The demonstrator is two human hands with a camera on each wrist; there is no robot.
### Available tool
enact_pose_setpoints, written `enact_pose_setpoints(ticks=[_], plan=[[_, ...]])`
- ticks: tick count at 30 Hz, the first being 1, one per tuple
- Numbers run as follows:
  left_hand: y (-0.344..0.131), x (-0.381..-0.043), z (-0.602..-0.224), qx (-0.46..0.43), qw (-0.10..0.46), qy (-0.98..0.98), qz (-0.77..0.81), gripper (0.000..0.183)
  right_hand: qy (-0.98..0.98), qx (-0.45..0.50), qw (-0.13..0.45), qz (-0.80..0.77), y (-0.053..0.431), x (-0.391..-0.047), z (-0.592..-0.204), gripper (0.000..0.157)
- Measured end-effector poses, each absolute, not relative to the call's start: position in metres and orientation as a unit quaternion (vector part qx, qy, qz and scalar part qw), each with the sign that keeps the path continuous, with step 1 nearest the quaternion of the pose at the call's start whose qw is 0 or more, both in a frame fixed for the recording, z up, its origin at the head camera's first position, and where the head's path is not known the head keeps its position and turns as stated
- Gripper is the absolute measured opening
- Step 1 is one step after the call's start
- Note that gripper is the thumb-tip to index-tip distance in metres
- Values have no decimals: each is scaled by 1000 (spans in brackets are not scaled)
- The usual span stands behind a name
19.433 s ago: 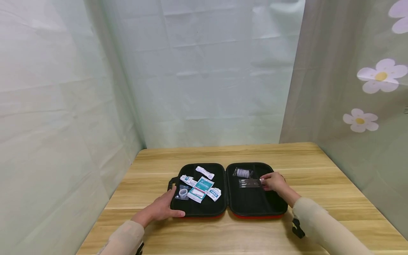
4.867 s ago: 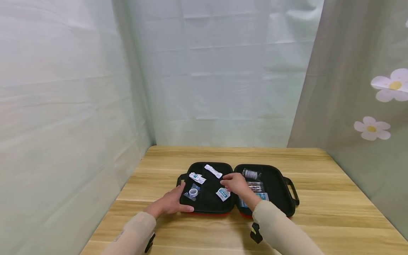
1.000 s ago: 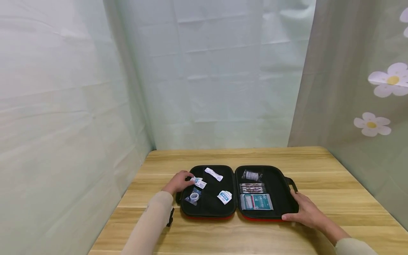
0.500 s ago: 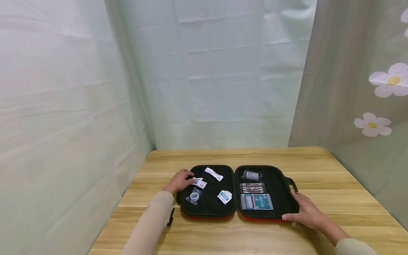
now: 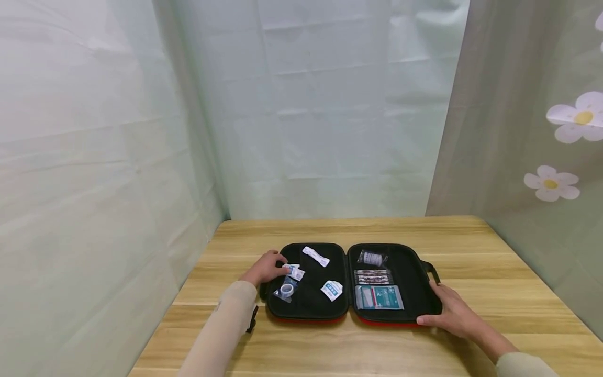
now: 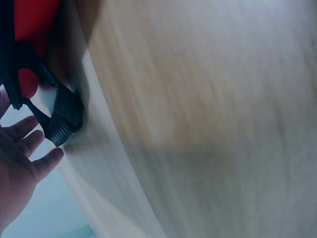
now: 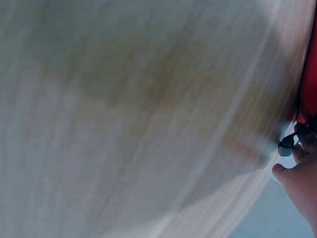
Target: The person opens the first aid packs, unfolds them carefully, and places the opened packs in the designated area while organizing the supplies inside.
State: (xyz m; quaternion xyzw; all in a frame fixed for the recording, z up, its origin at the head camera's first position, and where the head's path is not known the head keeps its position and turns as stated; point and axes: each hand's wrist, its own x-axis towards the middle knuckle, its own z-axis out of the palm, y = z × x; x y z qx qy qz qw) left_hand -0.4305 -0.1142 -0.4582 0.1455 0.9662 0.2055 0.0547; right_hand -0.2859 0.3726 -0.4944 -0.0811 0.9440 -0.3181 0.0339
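A black-lined first aid case [image 5: 308, 306] with a red outer shell lies unfolded on the table. My left hand [image 5: 266, 268] reaches over the left half's outer edge, its thumb and fingertips pinching small white-and-blue packets [image 5: 297, 273]. Just in front of these is a roll of tape [image 5: 287, 289] in a clear bag. My right hand [image 5: 449, 311] rests at the right half's front corner, thumb along the front edge and fingers extended along the side by the handle [image 5: 430, 270]. In the left wrist view, the left fingers [image 6: 48, 162] appear beside the other black handle [image 6: 62, 126].
A white wrapped strip [image 5: 316, 256] and a white packet with blue print [image 5: 332, 290] lie in the left half. The right half holds a bagged bandage roll [image 5: 372, 258], wrapped swabs [image 5: 373, 277] and a teal packet [image 5: 379, 297]. Fabric walls surround the wooden table [image 5: 358, 351].
Since the oldest frame, the teal packet has gone from the left half to the right half, and the hands have swapped places of work. Lately the small packets shifted slightly under my left fingers.
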Motion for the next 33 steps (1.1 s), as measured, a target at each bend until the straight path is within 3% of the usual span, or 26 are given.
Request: enact_pose_setpoints(ticks=[10, 25, 33], plan=[[-116, -426, -458, 145, -5, 950, 276, 23, 939, -80, 31, -333, 374, -286, -496, 113], [-120, -424, -459, 120, -2, 937, 328, 5, 937, -76, 41, -339, 374, -285, -498, 113], [-126, -424, -457, 120, -25, 923, 364, 5, 938, -77, 41, -336, 373, -286, -498, 113]])
